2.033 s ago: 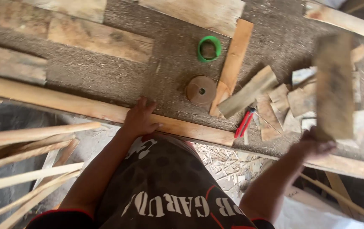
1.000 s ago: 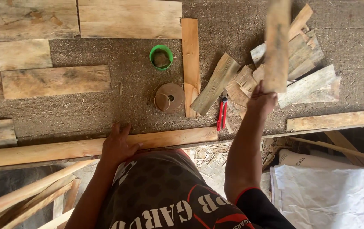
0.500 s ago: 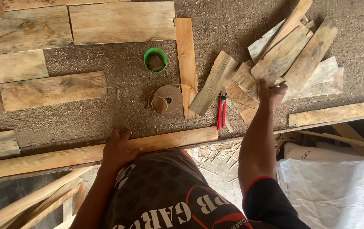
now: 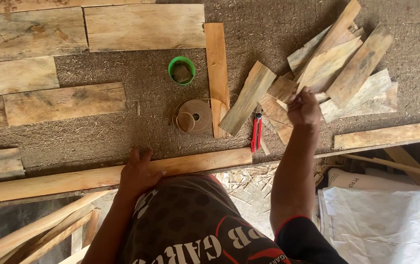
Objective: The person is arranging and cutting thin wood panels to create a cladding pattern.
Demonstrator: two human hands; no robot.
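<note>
We see the left hand (image 4: 136, 172) pressed flat, fingers spread, on the long plank (image 4: 97, 177) at lower left, while the right hand (image 4: 303, 108), fingers seemingly pinched on a wood offcut (image 4: 326, 66), reaches the scrap pile (image 4: 361, 83) at upper right.

Left hand: my left hand (image 4: 139, 171) rests flat on the long plank (image 4: 112, 175) at seven o'clock.
Right hand: my right hand (image 4: 303, 108) grips a wood offcut (image 4: 324, 66) at two o'clock.

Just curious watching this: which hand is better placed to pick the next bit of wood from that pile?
Probably the right hand: it is already at the pile of wood pieces, fingers on one. The left hand lies flat on the long plank at the table's near edge, far from the pile.
</note>
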